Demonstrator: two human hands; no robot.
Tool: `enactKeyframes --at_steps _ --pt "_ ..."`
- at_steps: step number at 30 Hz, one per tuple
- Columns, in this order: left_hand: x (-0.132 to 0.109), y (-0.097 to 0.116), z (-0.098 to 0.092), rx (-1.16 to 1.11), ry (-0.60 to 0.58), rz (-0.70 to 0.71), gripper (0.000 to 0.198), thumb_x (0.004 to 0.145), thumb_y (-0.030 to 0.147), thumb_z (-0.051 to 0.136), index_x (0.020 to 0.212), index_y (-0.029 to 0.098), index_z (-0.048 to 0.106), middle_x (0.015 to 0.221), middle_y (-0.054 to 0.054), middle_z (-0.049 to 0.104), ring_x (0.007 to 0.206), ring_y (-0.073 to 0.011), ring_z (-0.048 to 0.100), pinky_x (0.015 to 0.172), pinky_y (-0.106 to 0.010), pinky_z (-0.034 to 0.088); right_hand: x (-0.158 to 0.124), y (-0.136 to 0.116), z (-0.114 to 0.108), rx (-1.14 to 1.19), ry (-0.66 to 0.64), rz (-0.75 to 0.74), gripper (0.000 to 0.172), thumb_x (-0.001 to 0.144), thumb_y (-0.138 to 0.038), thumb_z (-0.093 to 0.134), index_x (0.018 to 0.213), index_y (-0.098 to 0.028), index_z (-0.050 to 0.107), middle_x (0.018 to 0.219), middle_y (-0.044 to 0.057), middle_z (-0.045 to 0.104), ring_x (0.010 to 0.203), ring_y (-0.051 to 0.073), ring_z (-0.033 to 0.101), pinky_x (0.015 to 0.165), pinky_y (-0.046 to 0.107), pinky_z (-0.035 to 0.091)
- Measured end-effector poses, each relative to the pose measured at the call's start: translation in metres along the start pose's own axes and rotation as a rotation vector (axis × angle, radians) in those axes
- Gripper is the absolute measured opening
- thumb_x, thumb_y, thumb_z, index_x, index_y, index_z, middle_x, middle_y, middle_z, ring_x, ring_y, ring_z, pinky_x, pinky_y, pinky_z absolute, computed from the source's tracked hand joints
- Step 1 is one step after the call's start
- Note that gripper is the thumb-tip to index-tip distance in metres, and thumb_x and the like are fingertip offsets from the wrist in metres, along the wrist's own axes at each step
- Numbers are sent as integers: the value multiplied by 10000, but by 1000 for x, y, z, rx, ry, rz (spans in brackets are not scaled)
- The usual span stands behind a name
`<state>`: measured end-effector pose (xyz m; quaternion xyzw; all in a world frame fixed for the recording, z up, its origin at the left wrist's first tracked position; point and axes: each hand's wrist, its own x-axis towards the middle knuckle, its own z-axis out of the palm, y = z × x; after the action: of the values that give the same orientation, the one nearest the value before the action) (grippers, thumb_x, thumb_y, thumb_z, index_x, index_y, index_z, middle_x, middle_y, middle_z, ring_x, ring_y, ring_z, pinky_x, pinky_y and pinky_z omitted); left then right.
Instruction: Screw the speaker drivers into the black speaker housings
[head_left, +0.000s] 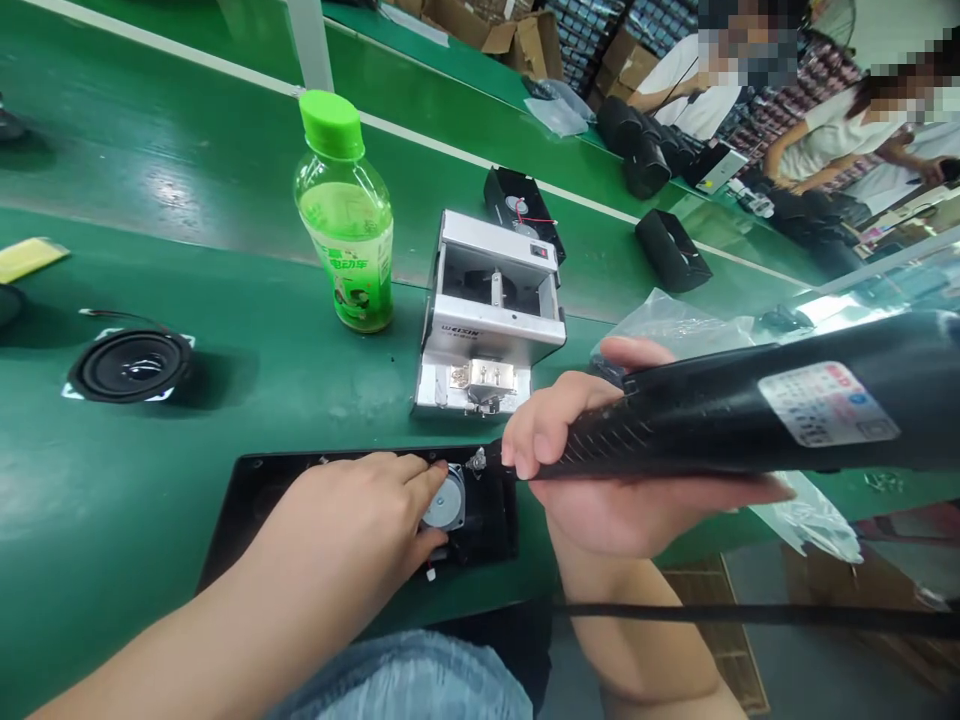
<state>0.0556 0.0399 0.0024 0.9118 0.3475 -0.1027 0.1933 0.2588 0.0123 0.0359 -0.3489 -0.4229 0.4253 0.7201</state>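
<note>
My right hand point(592, 460) is wrapped round a black electric screwdriver point(697, 410) with a white label, held nearly level. Its tip point(478, 460) is at the upper right corner of a small speaker point(444, 502), whose round silver magnet faces up. This speaker lies inside a black panel point(259, 480) on the green bench. My left hand point(375, 510) grips the speaker from the left, fingers on the far side and thumb on the near side. A short wire with a white connector point(430, 574) sticks out below the thumb. Whether the tip touches a screw is too small to tell.
A silver screw feeder point(491, 320) stands just beyond the panel, with a green-capped drink bottle point(349, 230) to its left. Another speaker point(131, 365) lies at the left. Plastic bags point(675, 325) lie at the right. Co-workers point(817, 140) are across the bench.
</note>
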Motion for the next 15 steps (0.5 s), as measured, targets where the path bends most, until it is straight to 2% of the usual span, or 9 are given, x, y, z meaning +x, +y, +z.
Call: enactKeyframes --at_steps 5,8,15 --pt "-3 1 0 -12 6 -6 469 1003 365 742 1466 293 755 1292 -84 840 1087 -336 823 870 -485 694 -1 6 -3 -27 -20 1 675 850 -912 643 1208 -345 722 652 -35 703 475 211 614 470 367 554" --pt "-3 2 0 -20 5 -12 456 999 371 745 1448 294 763 1274 -77 841 1080 -336 821 847 -482 691 -2 7 -5 -22 -29 -1 665 872 -903 623 1214 -341 726 660 -25 705 482 215 612 478 373 551" --pt "-1 1 -1 -33 15 -6 376 1013 377 713 1370 293 794 1269 -71 842 1069 -335 822 837 -473 676 0 10 -2 -40 1 27 679 786 -926 699 1169 -366 720 631 -45 704 446 223 593 453 381 543"
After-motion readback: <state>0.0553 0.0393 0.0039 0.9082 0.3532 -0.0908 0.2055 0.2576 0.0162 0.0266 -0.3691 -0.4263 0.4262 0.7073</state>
